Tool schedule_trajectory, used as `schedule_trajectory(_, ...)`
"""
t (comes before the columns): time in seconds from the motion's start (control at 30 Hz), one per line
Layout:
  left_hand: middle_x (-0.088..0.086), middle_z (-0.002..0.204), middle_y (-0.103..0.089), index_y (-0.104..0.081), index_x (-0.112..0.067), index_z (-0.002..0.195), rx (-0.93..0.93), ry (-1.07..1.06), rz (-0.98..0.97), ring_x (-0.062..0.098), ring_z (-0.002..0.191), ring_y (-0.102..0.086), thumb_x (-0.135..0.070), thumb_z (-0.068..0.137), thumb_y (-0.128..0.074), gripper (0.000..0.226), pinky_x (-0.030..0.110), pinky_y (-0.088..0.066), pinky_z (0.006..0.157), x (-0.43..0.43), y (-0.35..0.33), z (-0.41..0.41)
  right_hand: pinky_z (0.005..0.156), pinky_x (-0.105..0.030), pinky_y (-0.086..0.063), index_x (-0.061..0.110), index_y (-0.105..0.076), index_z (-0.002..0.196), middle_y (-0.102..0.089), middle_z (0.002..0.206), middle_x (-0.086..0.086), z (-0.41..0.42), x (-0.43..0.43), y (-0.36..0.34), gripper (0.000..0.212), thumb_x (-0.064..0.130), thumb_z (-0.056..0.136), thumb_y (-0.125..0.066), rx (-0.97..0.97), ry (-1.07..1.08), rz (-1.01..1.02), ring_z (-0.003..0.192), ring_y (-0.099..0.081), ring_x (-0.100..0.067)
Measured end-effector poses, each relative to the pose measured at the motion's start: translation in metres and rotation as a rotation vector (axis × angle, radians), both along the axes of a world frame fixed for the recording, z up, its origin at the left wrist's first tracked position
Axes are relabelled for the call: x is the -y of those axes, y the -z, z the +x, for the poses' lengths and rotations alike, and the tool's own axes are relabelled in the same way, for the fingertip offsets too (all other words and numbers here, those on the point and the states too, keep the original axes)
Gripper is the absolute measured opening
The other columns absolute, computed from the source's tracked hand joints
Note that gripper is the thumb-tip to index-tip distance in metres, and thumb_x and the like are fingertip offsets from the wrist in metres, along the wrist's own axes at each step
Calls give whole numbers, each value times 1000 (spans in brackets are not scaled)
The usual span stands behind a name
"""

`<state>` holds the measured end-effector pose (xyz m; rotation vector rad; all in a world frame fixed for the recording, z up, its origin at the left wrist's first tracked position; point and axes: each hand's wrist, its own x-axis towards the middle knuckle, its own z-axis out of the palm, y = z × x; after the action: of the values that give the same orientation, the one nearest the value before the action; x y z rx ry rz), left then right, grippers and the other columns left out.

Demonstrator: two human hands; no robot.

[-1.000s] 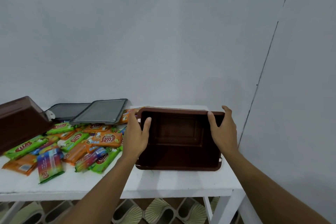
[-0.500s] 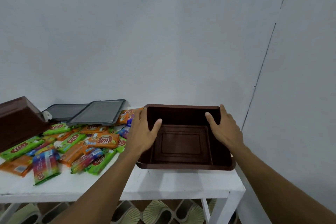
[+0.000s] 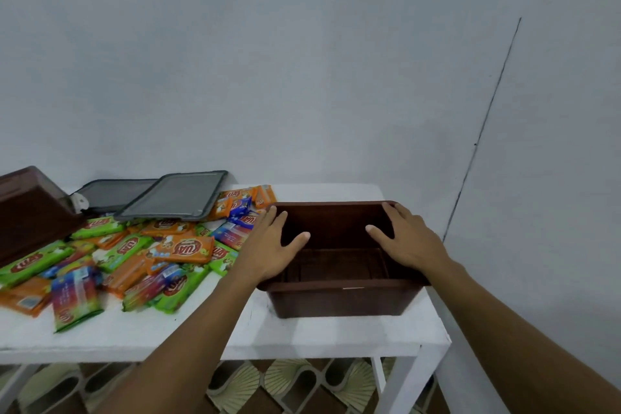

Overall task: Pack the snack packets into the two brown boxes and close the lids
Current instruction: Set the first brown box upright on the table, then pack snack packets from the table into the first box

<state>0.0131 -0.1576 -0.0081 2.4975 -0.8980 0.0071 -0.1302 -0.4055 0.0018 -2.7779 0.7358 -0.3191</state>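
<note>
An empty brown box stands upright at the right end of the white table, open side up. My left hand grips its left rim with the thumb inside. My right hand grips its right rim the same way. A heap of snack packets, green, orange and blue, lies left of the box. A second brown box sits tilted at the far left edge, partly out of view. Two grey lids lie flat at the back behind the packets.
The table stands in a corner, with a pale wall behind and another close on the right. The box sits near the table's right edge and front edge. Patterned floor tiles show beneath the table.
The box has tipped from facing me to standing upright on the table, and has shifted slightly towards the front. Both hands stayed on its rims.
</note>
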Motion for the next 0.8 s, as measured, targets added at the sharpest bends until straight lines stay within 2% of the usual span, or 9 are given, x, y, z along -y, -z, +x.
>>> schedule_trajectory(0.1,0,164,-6,-21,-22,154,-1,44,45,18,150,5,-76,85,-34,89,38,-8,119,9,4,-8,104,-53,-38,28,-17,152,-18,160,-2,-11,6,2,83,77,85,-26,-43,19,-13,138,-32,-32)
schedule_trajectory(0.2,2,164,-8,-23,-21,153,12,45,55,20,150,3,-74,87,-34,85,38,-8,119,13,3,-6,107,-56,-30,29,-17,152,-19,160,-3,-14,6,1,83,77,86,-26,-70,3,-41,140,-29,-33)
schedule_trajectory(0.33,2,160,-25,-37,-21,148,38,54,-60,20,148,-15,-64,92,-39,70,38,-16,118,10,-4,-5,115,-56,-18,26,-27,150,-33,155,-3,-12,-2,-9,75,70,90,-31,85,-67,-17,144,-25,-25)
schedule_trajectory(0.47,1,151,-40,-48,-22,139,-29,53,-208,18,140,-33,-55,94,-45,56,36,-27,112,-5,-9,-9,112,-46,-33,23,-35,147,-44,149,-2,-8,-17,-14,68,63,93,-37,161,-197,88,136,-39,-22)
schedule_trajectory(0.57,2,138,-53,-55,-21,132,-34,43,-248,20,128,-46,-46,96,-49,44,33,-37,101,-42,-13,2,109,-42,-37,22,-43,143,-48,144,-1,4,-41,-15,58,53,94,-46,193,-293,106,133,-44,-19)
schedule_trajectory(0.67,7,134,-56,-58,-15,128,44,0,-65,24,123,-50,-35,95,-56,39,32,-39,97,-99,-8,27,105,-39,-40,26,-53,134,-57,135,4,29,-76,-20,46,47,93,-52,204,-407,47,126,-48,-15)
schedule_trajectory(0.8,5,139,-50,-55,-19,129,86,-72,213,26,128,-45,-36,89,-62,44,39,-42,100,-166,6,69,97,-39,-45,22,-60,128,-63,125,2,79,-135,-30,39,39,92,-56,177,-593,-28,115,-55,-19)
